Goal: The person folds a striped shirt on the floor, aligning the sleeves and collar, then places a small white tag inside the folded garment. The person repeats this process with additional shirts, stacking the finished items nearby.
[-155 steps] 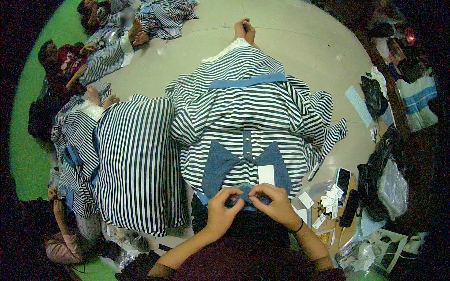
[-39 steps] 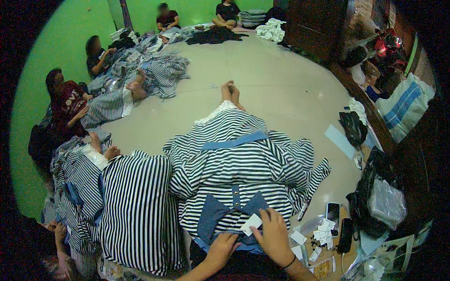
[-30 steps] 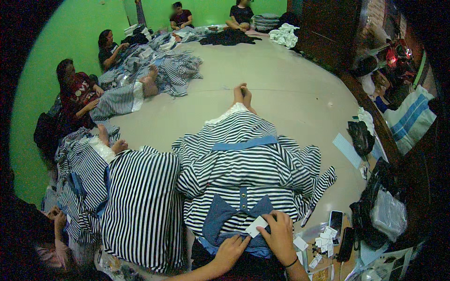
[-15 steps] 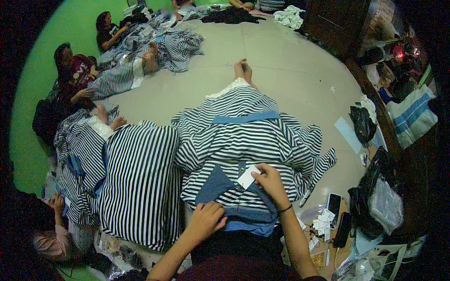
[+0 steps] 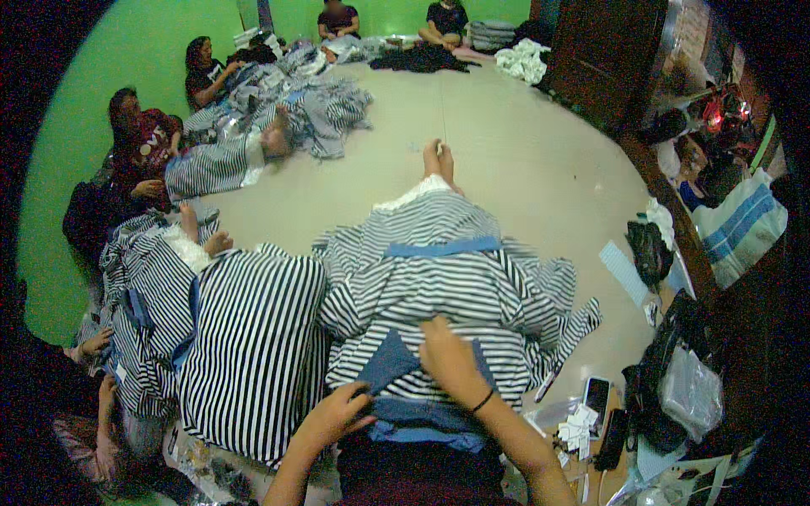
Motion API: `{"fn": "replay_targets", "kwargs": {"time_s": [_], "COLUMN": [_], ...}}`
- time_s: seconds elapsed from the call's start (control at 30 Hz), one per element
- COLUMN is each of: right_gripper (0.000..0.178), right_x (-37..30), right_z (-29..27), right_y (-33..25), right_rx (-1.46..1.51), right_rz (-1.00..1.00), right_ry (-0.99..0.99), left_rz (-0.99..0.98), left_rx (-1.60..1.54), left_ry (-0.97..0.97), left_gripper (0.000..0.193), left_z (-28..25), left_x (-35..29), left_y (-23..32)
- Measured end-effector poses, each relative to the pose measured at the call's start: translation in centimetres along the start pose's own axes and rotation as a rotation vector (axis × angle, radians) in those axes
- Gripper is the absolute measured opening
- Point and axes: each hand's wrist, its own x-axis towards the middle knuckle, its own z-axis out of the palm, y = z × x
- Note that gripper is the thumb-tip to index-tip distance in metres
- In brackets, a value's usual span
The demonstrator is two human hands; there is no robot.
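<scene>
A black-and-white striped shirt (image 5: 481, 358) with a blue collar (image 5: 386, 363) lies across my lap, its collar toward me. My right hand (image 5: 447, 361) is over the front opening between the collar points, fingers curled inward and slightly blurred. Whatever they pinch is hidden; no white tag shows around them. At the near left edge of the collar is my left hand (image 5: 337, 413), its fingers and thumb apart beside the fabric. More striped garments (image 5: 443, 270) with a blue band are spread over my legs beyond the shirt.
A tall striped bundle (image 5: 253, 354) stands at my left. On the right lie a phone (image 5: 596, 395), white tags (image 5: 577, 430), a pen (image 5: 547, 386) and plastic bags (image 5: 690, 388). Several people sit along the green wall among piles of striped garments (image 5: 325, 114).
The white tag that my right hand held is out of sight. That hand has moved left and turned knuckles-up; my left hand has shifted left and its fingers have spread. The view has tilted up.
</scene>
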Motion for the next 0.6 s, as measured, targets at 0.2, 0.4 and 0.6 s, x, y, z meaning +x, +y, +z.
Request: {"fn": "replay_targets", "kwargs": {"time_s": [0.2, 0.4, 0.6], "right_gripper": [0.073, 0.032, 0.026], "right_x": [-0.3, -7.5, -12.0], "right_z": [-0.7, -6.7, -8.1], "right_y": [-2.0, 1.9, 3.7], "right_rx": [0.175, 0.179, 0.143], "right_rz": [-0.261, -0.405, -0.140], "right_ry": [-0.174, -0.252, -0.171], "left_rz": [0.084, -0.019, 0.062], "left_rx": [0.065, 0.012, -0.154], "left_ry": [-0.028, -0.051, 0.151], "left_gripper": [0.034, 0.031, 0.028], "left_z": [-1.2, -2.4, -2.0], "left_x": [0.3, 0.6, 1.4], "left_y": [-0.5, -1.3, -2.5]}}
